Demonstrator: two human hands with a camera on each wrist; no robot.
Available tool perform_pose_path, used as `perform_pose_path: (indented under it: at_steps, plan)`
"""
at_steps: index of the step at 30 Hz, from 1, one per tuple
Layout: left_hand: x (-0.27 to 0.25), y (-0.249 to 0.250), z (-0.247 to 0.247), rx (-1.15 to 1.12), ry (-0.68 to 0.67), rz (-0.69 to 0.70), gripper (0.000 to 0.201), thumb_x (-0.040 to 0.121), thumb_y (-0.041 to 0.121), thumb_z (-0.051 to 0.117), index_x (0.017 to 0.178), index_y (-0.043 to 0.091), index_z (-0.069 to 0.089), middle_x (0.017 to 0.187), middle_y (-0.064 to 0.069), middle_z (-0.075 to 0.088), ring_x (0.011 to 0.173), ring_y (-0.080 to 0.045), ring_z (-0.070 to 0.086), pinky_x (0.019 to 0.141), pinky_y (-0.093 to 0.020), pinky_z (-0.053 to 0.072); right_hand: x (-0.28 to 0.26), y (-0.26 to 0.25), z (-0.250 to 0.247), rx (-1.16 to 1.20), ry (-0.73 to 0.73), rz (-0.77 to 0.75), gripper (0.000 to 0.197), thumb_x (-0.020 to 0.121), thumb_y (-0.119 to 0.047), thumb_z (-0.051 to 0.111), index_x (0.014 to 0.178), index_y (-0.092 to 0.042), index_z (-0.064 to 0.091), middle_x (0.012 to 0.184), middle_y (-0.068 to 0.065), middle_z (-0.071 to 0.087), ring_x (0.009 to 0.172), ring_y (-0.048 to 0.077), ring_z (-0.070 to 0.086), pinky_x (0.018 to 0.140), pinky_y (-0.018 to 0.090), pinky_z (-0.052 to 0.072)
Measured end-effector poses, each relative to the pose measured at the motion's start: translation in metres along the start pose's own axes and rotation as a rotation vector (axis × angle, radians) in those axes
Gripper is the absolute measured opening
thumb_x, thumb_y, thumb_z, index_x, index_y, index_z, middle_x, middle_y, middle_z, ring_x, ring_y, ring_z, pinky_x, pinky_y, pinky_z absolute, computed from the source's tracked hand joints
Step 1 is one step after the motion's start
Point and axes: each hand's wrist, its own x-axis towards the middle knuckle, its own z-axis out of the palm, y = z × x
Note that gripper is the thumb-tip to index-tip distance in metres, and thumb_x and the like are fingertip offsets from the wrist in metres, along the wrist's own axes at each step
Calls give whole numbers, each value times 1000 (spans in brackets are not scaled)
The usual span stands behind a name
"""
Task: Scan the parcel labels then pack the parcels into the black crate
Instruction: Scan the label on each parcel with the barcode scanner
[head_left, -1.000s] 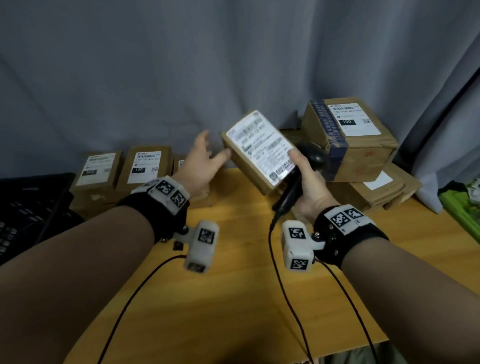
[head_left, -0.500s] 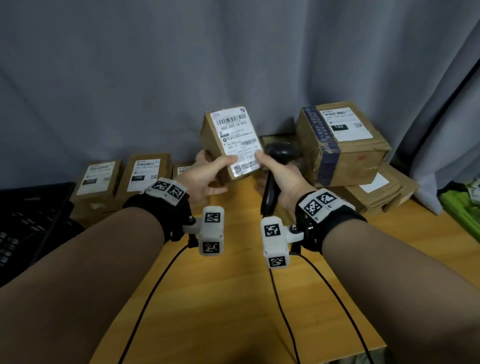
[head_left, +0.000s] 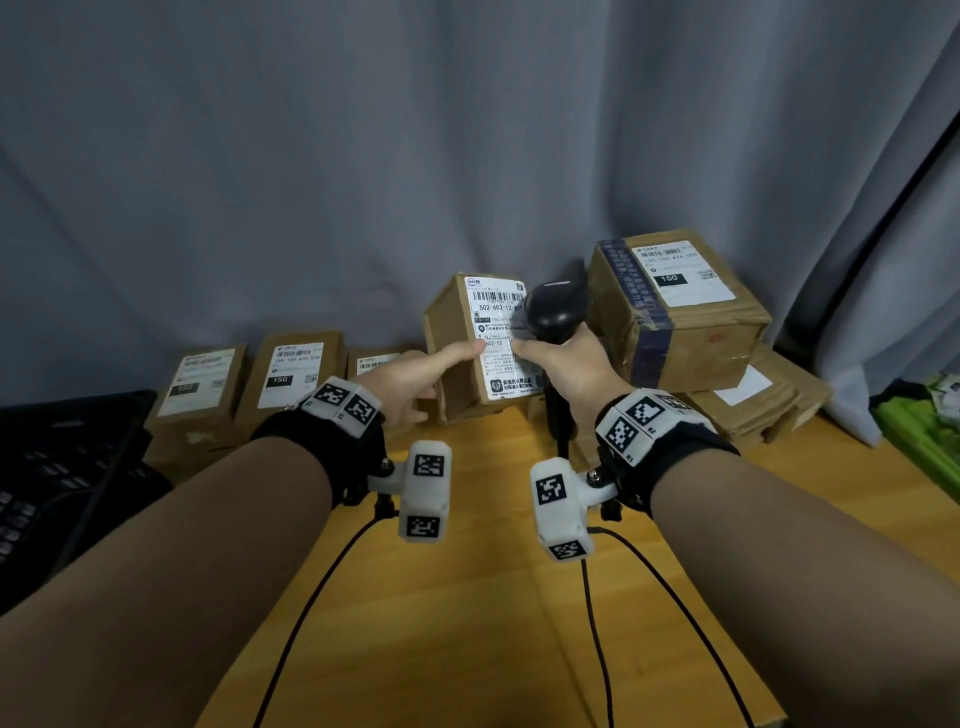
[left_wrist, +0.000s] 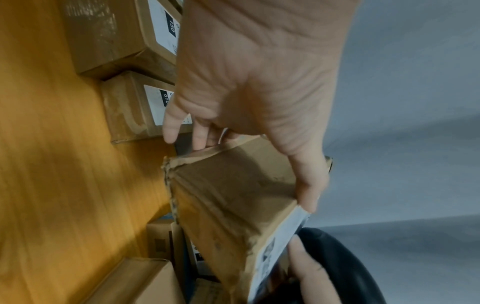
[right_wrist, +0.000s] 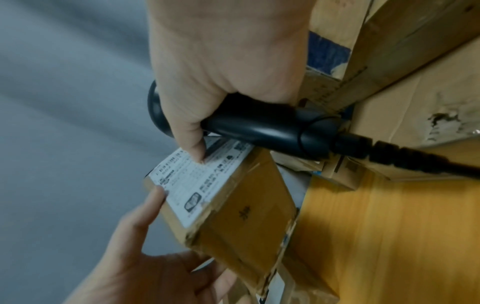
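Over the desk (head_left: 467, 597), I hold a parcel (head_left: 457, 353) upright between both hands.
A second ago it lay tilted in my right hand (head_left: 566, 364) alone, my left hand (head_left: 410, 379) reaching; now the left has joined, thumb on the label (head_left: 498, 338) and fingers curled behind the box, while the right stays wrapped round the black scanner (head_left: 556, 306), its thumb pressing the label's other edge. The label now faces me squarely, which I judge readies it for scanning; packing has not begun for this one. The black crate (head_left: 62, 467) sits at my far left, well apart. More parcels line the back of the yellow wooden desk: a row (head_left: 291, 374) to the left, a stack (head_left: 685, 312) to the right. A grey curtain (head_left: 415, 130) hangs behind, and something green (head_left: 924, 426) shows at the right edge.
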Motion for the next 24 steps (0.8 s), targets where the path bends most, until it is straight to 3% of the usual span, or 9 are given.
perform_pose_path:
  at_steps: [3, 7, 10, 13, 16, 19, 24]
  plan:
    - [3, 4, -1, -45, -26, 1, 65, 71, 55, 74, 122, 18, 57, 116, -2, 68, 110, -21, 61, 103, -43, 44, 0, -6, -4, -81, -23, -19, 50, 79, -9, 77, 124, -9, 55, 105, 5, 71, 91, 14, 70, 71, 23, 54]
    - [7, 2, -2, -52, -18, 29, 50, 77, 49, 71, 115, 19, 59, 113, 1, 69, 110, -18, 60, 104, -42, 44, -4, -28, -14, -191, -108, -17, 31, 81, -7, 75, 109, -11, 64, 97, 1, 71, 88, 14, 68, 75, 26, 53]
    - [14, -3, -3, -17, 92, 46, 62, 75, 55, 68, 122, 17, 57, 116, 0, 67, 109, -18, 60, 102, -41, 45, -6, -55, -23, -241, -87, 34, 9, 80, -4, 71, 80, -9, 64, 71, 3, 63, 68, 18, 61, 66, 28, 51]
    - [19, -9, -5, 32, 203, 88, 74, 69, 62, 68, 125, 15, 57, 116, -2, 67, 105, -21, 61, 97, -40, 49, -9, -78, -26, -119, -160, 99, 7, 79, -1, 67, 85, -4, 65, 65, 7, 60, 57, 18, 55, 56, 26, 49]
    - [22, -13, -9, 55, 224, 94, 100, 46, 73, 66, 127, 15, 53, 114, -2, 67, 101, -22, 64, 90, -40, 53, -16, -89, -24, -166, -264, 134, 4, 82, -7, 65, 78, -6, 64, 61, 4, 61, 47, 12, 51, 45, 20, 44]
    - [28, -17, -16, 70, 216, 108, 101, 45, 75, 66, 127, 17, 54, 111, 0, 69, 96, -21, 67, 86, -41, 55, -22, -90, -22, -248, -279, 154, 16, 84, -15, 66, 71, -9, 61, 56, 2, 57, 43, 11, 48, 44, 19, 43]
    - [23, -16, -19, 85, 202, 146, 88, 51, 73, 64, 123, 22, 60, 108, 3, 71, 97, -20, 68, 89, -43, 55, -29, -90, -17, -294, -294, 190, 7, 82, -11, 65, 77, -7, 62, 58, 4, 55, 45, 13, 47, 45, 21, 42]
